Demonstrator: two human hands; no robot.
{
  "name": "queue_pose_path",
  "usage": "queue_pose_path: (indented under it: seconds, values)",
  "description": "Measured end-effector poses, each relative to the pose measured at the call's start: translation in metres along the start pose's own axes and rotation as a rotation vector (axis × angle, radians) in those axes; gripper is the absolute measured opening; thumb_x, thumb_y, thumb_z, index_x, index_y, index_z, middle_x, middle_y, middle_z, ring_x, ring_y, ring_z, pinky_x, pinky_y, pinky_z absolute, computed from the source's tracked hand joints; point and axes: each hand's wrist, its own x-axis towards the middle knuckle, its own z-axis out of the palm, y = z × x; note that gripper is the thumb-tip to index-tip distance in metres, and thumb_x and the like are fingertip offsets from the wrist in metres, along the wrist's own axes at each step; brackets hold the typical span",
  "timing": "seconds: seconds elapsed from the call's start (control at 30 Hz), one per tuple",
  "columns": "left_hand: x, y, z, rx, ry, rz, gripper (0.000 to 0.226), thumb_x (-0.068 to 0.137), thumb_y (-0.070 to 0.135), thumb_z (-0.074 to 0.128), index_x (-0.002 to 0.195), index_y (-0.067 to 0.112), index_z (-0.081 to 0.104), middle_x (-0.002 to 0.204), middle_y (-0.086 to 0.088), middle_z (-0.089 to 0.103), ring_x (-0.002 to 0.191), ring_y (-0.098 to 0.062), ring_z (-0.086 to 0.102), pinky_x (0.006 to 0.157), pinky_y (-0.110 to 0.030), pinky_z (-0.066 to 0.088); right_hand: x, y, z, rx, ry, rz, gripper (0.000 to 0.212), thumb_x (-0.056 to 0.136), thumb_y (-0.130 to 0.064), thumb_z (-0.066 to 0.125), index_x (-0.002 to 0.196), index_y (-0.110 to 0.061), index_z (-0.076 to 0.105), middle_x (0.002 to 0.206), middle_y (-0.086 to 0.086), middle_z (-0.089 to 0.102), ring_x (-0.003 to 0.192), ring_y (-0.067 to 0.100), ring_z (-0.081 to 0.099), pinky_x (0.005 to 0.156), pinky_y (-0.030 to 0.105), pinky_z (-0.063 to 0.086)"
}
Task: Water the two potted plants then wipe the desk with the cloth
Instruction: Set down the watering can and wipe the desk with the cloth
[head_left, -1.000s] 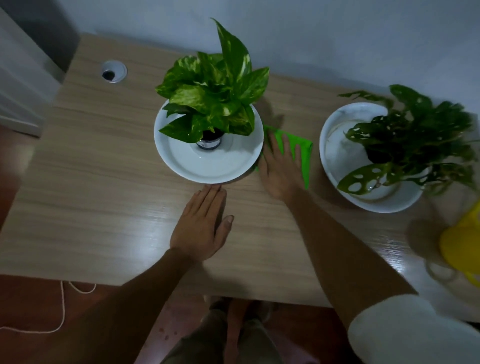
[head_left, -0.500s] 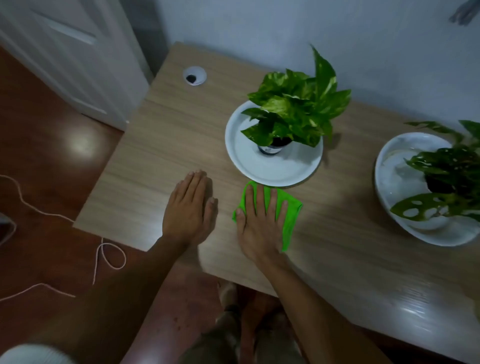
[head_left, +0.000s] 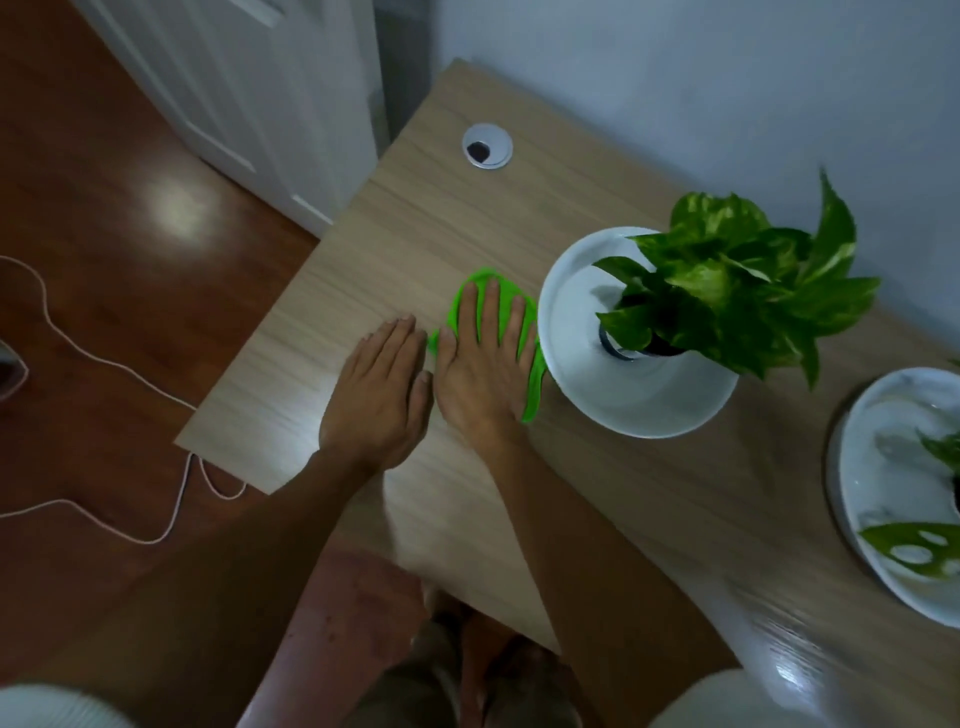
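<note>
Counter (head_left: 649, 519): pale wood, running from 11 o'clock to 4 o'clock.
Right hand (head_left: 480, 366): flat, fingers spread, pressing a green cloth (head_left: 532, 387) onto the counter at centre.
Left hand (head_left: 376, 397): flat on bare wood, just beside the right hand at its 9 o'clock.
Nearer plant (head_left: 737, 291): leafy, in a white dish (head_left: 634, 400) touching the cloth's 3 o'clock edge.
Second plant (head_left: 906, 551): in a white bowl (head_left: 857, 499), at 4 o'clock, partly cut off.
Cable hole (head_left: 487, 146): at 12 o'clock.

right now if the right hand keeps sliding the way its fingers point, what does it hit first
Probably nothing: the right hand, flat on the green cloth, points up the bare desk toward the wall, passing close beside the white dish.
</note>
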Motion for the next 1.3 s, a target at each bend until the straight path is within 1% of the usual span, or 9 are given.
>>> queue_pose_path:
  seconds: [0.2, 0.53, 0.63, 0.73, 0.93, 1.03, 1.13, 1.23, 1.3]
  values:
    - [0.004, -0.002, 0.000, -0.013, -0.012, -0.007, 0.055, 0.104, 0.032, 0.041, 0.154, 0.008, 0.040, 0.166, -0.009, 0.033, 0.156, -0.021, 0.025, 0.126, -0.044, 0.024, 0.083, -0.023, -0.015, 0.060, 0.019, 0.121, 0.064, 0.113, -0.045, 0.016, 0.171, -0.022, 0.002, 0.180, 0.003, -0.006, 0.165, 0.035, -0.010, 0.130, 0.055, -0.013]
    - [0.007, -0.003, 0.001, -0.028, -0.024, -0.016, 0.056, 0.103, 0.033, 0.043, 0.154, 0.010, 0.041, 0.166, -0.006, 0.033, 0.157, -0.018, 0.023, 0.127, -0.043, 0.023, 0.203, 0.003, -0.058, 0.210, 0.087, 0.543, 0.065, 0.114, -0.042, 0.015, 0.171, -0.020, -0.002, 0.180, 0.005, -0.010, 0.164, 0.039, -0.014, 0.126, 0.065, -0.014]
    - [0.007, -0.001, -0.001, -0.027, -0.026, -0.035, 0.056, 0.102, 0.033, 0.043, 0.154, 0.011, 0.041, 0.166, -0.005, 0.033, 0.157, -0.018, 0.023, 0.127, -0.041, 0.022, 0.193, -0.006, -0.051, 0.210, 0.080, 0.523, 0.065, 0.113, -0.042, 0.015, 0.171, -0.019, -0.002, 0.180, 0.006, -0.009, 0.164, 0.039, -0.014, 0.126, 0.066, -0.013]
    - [0.007, 0.001, -0.004, -0.021, -0.035, -0.042, 0.056, 0.102, 0.033, 0.041, 0.154, 0.011, 0.041, 0.166, -0.005, 0.032, 0.157, -0.017, 0.022, 0.127, -0.042, 0.021, 0.146, -0.020, -0.033, 0.151, 0.104, 0.350, 0.064, 0.113, -0.043, 0.018, 0.172, -0.021, 0.004, 0.180, 0.005, -0.003, 0.165, 0.037, -0.008, 0.128, 0.065, -0.011]
    - [0.006, 0.004, -0.005, 0.001, -0.019, -0.023, 0.055, 0.101, 0.031, 0.039, 0.152, 0.010, 0.043, 0.165, -0.007, 0.035, 0.156, -0.020, 0.027, 0.125, -0.045, 0.026, 0.045, -0.024, -0.014, 0.101, -0.016, 0.121, 0.064, 0.113, -0.046, 0.019, 0.171, -0.026, 0.000, 0.180, -0.001, -0.008, 0.165, 0.030, -0.014, 0.122, 0.050, -0.025]
    - [0.008, 0.005, -0.006, 0.006, -0.033, -0.042, 0.055, 0.102, 0.031, 0.039, 0.153, 0.010, 0.042, 0.166, -0.006, 0.033, 0.156, -0.019, 0.024, 0.127, -0.042, 0.022, 0.087, -0.023, -0.027, 0.097, 0.035, 0.178, 0.065, 0.113, -0.043, 0.021, 0.171, -0.021, 0.003, 0.180, 0.004, -0.005, 0.165, 0.035, -0.010, 0.125, 0.056, -0.019]
    - [0.008, 0.005, -0.005, 0.012, -0.048, -0.060, 0.055, 0.103, 0.031, 0.040, 0.155, 0.011, 0.040, 0.167, -0.005, 0.030, 0.157, -0.017, 0.021, 0.129, -0.038, 0.018, 0.161, -0.010, -0.047, 0.132, 0.078, 0.366, 0.066, 0.113, -0.040, 0.022, 0.172, -0.016, 0.004, 0.180, 0.009, -0.005, 0.165, 0.041, -0.009, 0.126, 0.062, -0.014]
    - [0.007, 0.002, -0.005, 0.017, -0.036, -0.053, 0.054, 0.103, 0.029, 0.044, 0.154, 0.012, 0.040, 0.167, -0.005, 0.031, 0.157, -0.017, 0.021, 0.128, -0.037, 0.017, 0.209, 0.006, -0.055, 0.185, 0.112, 0.549, 0.066, 0.113, -0.043, 0.019, 0.172, -0.019, 0.003, 0.180, 0.008, -0.006, 0.164, 0.041, -0.010, 0.127, 0.067, -0.009]
    - [0.007, 0.003, -0.004, 0.028, -0.034, -0.049, 0.054, 0.104, 0.030, 0.043, 0.155, 0.013, 0.040, 0.167, -0.003, 0.031, 0.157, -0.016, 0.020, 0.128, -0.037, 0.016, 0.212, 0.006, -0.052, 0.165, 0.114, 0.558, 0.066, 0.112, -0.046, 0.017, 0.172, -0.021, 0.002, 0.180, 0.008, -0.006, 0.164, 0.041, -0.009, 0.127, 0.068, -0.009]
